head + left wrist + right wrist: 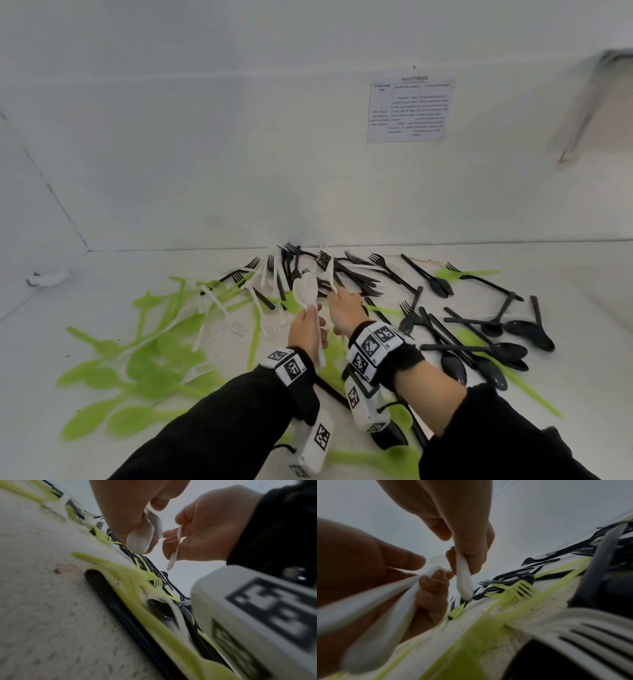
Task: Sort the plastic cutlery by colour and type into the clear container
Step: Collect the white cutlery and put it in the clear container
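Observation:
Plastic cutlery lies scattered over a white table (582, 308). My left hand (306, 329) grips a small bunch of white spoons (305, 289), bowls up; the left wrist view shows them (142, 539) inside my curled fingers. Right beside it, my right hand (344, 308) pinches a single white cutlery piece (330, 274) just above the heap; the right wrist view shows my fingers (471, 545) wrapped round its handle (463, 577). Whether it is a fork or a spoon is hidden. No clear container is in view.
Green spoons (144, 370) spread across the left. Black spoons (496, 346) lie on the right and black forks (342, 270) pile up by the wall. White forks (236, 323) lie among them. A printed sheet (411, 108) hangs on the wall.

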Demonstrator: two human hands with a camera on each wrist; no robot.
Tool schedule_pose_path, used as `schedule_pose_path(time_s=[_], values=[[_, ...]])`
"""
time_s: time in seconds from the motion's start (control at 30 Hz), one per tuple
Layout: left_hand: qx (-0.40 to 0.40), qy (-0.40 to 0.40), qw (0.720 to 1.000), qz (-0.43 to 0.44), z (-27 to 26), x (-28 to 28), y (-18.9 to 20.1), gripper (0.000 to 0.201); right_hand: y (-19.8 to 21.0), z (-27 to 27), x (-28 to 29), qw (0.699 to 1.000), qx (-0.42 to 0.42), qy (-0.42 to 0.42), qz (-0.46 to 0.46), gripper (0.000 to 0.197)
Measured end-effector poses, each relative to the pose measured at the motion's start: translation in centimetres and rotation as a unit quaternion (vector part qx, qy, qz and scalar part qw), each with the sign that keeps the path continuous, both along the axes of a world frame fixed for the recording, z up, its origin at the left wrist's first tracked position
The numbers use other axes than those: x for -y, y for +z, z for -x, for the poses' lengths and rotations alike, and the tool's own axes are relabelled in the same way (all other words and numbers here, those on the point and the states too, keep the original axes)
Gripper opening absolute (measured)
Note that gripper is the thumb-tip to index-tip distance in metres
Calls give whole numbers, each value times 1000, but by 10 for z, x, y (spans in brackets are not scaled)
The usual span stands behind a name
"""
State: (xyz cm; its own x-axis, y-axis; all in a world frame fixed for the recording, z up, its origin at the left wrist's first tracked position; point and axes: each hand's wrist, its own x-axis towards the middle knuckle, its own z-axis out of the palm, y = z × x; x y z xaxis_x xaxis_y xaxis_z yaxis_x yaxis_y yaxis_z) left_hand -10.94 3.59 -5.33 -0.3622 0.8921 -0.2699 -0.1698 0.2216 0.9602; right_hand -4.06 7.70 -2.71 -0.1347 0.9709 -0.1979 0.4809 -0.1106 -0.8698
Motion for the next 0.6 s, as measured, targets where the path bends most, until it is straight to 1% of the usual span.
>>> schedule_pose_path(time_s=[0.07, 0.13, 0.17, 0.27, 0.33, 0.4, 0.47, 0.53, 0.6], values=[[-14, -2, 1000, 5, 3, -1, -3, 23, -3, -2, 4, 999, 3, 38, 19, 33], [-29, -13, 999, 3, 5, 0, -6, 28, -6, 0, 4, 997, 17, 70, 15, 32], [-35, -15, 999, -1, 6, 2, -7, 30, -7, 2, 3, 997, 24, 75, 11, 36], [-33, -12, 999, -5, 7, 6, -4, 30, -9, 7, -1, 998, 26, 65, 7, 39], [-52, -9, 999, -9, 8, 9, -2, 32, -10, 12, -2, 998, 18, 62, 20, 37], [-85, -2, 996, -15, 11, 11, -1, 33, -11, 15, -2, 997, 14, 76, 17, 32], [-104, 2, 994, -12, 14, 11, -3, 29, -10, 14, 1, 997, 8, 74, 6, 23], [-124, 5, 992, -10, 19, 10, -5, 27, -9, 12, 5, 999, 0, 53, -13, 27], [-139, 3, 990, -9, 22, 8, -8, 27, -8, 12, 8, 998, 9, 56, -40, 17]])
